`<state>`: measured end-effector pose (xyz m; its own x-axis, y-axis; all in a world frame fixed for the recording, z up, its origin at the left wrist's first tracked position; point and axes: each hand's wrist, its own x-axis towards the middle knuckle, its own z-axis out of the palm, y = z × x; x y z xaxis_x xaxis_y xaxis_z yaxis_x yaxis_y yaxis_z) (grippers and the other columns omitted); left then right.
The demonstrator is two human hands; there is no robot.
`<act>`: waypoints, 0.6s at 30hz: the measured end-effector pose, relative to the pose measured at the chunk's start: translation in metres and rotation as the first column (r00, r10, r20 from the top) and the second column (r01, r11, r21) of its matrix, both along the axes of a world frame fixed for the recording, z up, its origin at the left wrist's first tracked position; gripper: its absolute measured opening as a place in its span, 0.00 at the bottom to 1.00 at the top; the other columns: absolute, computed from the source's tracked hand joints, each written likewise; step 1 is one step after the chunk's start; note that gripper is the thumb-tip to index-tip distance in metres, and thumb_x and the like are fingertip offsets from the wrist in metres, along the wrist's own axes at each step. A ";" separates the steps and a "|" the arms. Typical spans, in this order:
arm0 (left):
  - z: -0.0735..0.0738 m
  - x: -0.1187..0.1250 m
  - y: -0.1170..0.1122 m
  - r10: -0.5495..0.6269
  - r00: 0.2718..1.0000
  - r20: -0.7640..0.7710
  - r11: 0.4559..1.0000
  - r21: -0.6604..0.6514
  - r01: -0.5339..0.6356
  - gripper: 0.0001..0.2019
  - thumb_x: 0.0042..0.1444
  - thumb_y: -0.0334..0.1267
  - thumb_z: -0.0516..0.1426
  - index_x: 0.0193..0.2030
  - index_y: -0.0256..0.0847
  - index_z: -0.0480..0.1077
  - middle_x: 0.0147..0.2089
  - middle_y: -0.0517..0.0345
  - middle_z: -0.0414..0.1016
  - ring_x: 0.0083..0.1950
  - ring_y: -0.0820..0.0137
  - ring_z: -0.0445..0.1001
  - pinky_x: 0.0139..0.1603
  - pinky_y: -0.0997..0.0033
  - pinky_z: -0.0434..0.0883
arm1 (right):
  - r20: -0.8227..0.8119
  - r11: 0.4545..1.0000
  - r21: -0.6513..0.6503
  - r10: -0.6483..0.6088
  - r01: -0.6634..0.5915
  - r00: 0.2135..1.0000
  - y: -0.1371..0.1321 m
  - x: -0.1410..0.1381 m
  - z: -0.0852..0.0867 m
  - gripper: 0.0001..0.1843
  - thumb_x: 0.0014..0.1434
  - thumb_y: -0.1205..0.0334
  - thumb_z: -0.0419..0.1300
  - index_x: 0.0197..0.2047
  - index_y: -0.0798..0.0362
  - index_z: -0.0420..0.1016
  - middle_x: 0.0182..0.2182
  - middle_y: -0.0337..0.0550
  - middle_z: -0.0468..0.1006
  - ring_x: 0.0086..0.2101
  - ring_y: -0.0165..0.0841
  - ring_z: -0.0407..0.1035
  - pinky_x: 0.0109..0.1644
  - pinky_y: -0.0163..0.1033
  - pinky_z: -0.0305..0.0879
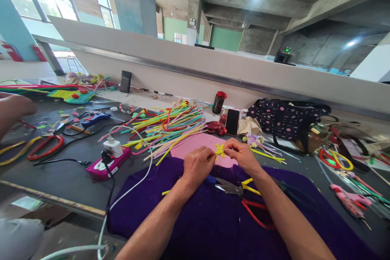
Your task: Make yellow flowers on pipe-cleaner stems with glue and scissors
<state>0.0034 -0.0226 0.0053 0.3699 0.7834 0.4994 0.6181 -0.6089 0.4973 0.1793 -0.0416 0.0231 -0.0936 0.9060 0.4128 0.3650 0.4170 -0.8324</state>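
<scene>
Between both hands is a small yellow pipe-cleaner piece (219, 152) with several short bent ends. My left hand (199, 163) pinches its left side with the fingertips. On its right side, my right hand (239, 154) has thumb and fingers closed on it. Beneath the hands lies a pink mat (185, 146), on a dark purple cloth (140, 199). Scissors with red and yellow handles (256, 207) rest on the cloth just below my hands, partly hidden by my right forearm. A blue handle (210, 179) shows beside their blades.
Many coloured pipe cleaners (170, 126) are heaped behind the mat. A magenta power strip (109, 166) with a white cable stands left. A phone (232, 122), a dark bottle (218, 103) and a patterned bag (283, 118) line the back. Another person's hand (15, 109) shows far left.
</scene>
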 end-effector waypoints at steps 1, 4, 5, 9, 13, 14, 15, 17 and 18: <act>0.000 0.000 0.000 -0.002 1.000 -0.001 1.000 -0.005 0.002 0.08 0.51 0.35 0.51 0.29 0.42 0.71 0.32 0.59 0.73 0.34 0.73 0.69 0.33 0.76 0.59 | 0.018 1.000 0.009 -0.005 0.004 1.000 0.000 0.001 0.000 0.06 0.51 0.60 0.58 0.25 0.53 0.72 0.28 0.39 0.69 0.26 0.28 0.61 0.28 0.34 0.58; -0.001 0.000 0.001 -0.005 1.000 -0.005 1.000 -0.008 0.005 0.08 0.51 0.35 0.51 0.29 0.42 0.71 0.31 0.59 0.73 0.34 0.73 0.69 0.33 0.76 0.59 | 0.050 1.000 0.021 -0.010 0.009 0.999 0.001 0.001 0.000 0.06 0.52 0.61 0.58 0.26 0.53 0.72 0.28 0.39 0.69 0.27 0.29 0.61 0.29 0.34 0.58; -0.001 0.000 0.001 -0.007 1.000 -0.006 1.000 -0.007 0.007 0.08 0.52 0.35 0.51 0.29 0.42 0.71 0.31 0.58 0.73 0.34 0.73 0.69 0.33 0.76 0.59 | 0.060 1.000 0.023 -0.010 0.008 0.998 0.000 0.001 0.000 0.06 0.52 0.60 0.58 0.26 0.53 0.72 0.28 0.39 0.69 0.27 0.29 0.62 0.29 0.34 0.58; -0.001 0.000 0.001 -0.021 1.000 -0.005 1.000 0.004 0.021 0.08 0.52 0.35 0.51 0.29 0.42 0.71 0.31 0.58 0.73 0.34 0.73 0.69 0.33 0.76 0.59 | 0.112 1.000 0.027 -0.001 -0.002 0.994 0.000 0.000 0.000 0.07 0.53 0.61 0.58 0.26 0.53 0.72 0.28 0.39 0.70 0.29 0.30 0.63 0.31 0.34 0.57; -0.001 0.000 0.000 -0.022 1.000 -0.021 1.000 -0.003 0.022 0.08 0.52 0.36 0.50 0.30 0.43 0.71 0.32 0.58 0.73 0.34 0.73 0.69 0.33 0.76 0.59 | 0.136 0.999 0.051 -0.023 0.016 0.990 0.000 -0.001 0.000 0.06 0.53 0.61 0.58 0.26 0.52 0.72 0.28 0.39 0.70 0.31 0.31 0.64 0.34 0.35 0.57; 0.000 0.000 0.000 -0.021 0.999 -0.025 1.000 -0.010 0.021 0.08 0.52 0.36 0.50 0.30 0.43 0.71 0.32 0.58 0.73 0.34 0.73 0.69 0.33 0.76 0.59 | 0.137 0.998 0.061 -0.031 0.022 0.990 0.000 -0.001 0.000 0.07 0.52 0.61 0.58 0.25 0.52 0.72 0.29 0.39 0.70 0.31 0.32 0.64 0.34 0.36 0.57; 0.000 0.000 0.000 -0.019 0.999 -0.027 1.000 -0.018 0.019 0.08 0.52 0.36 0.50 0.30 0.43 0.71 0.32 0.58 0.73 0.34 0.73 0.69 0.33 0.76 0.59 | 0.136 0.997 0.070 -0.038 0.029 0.990 0.000 -0.001 0.000 0.07 0.52 0.61 0.58 0.25 0.52 0.72 0.29 0.39 0.70 0.31 0.32 0.64 0.34 0.36 0.57; 0.000 0.000 0.000 -0.017 0.999 -0.027 0.999 -0.030 0.016 0.08 0.52 0.36 0.51 0.30 0.43 0.71 0.32 0.58 0.73 0.34 0.73 0.69 0.33 0.76 0.59 | 0.130 0.995 0.087 -0.051 0.039 0.990 0.001 -0.002 -0.001 0.07 0.52 0.61 0.58 0.25 0.52 0.71 0.28 0.39 0.70 0.31 0.32 0.64 0.34 0.36 0.57; 0.000 0.000 0.000 -0.017 1.000 -0.025 0.999 -0.034 0.016 0.08 0.52 0.36 0.51 0.30 0.42 0.71 0.32 0.58 0.73 0.34 0.73 0.69 0.33 0.76 0.59 | 0.126 0.995 0.092 -0.053 0.042 0.991 0.001 -0.003 -0.001 0.07 0.52 0.61 0.58 0.25 0.52 0.71 0.28 0.39 0.69 0.31 0.32 0.64 0.34 0.36 0.57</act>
<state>0.0037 -0.0230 0.0056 0.3952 0.7935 0.4628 0.6204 -0.6021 0.5026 0.1768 -0.0403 0.0220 -0.1085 0.8710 0.4792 0.4872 0.4668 -0.7381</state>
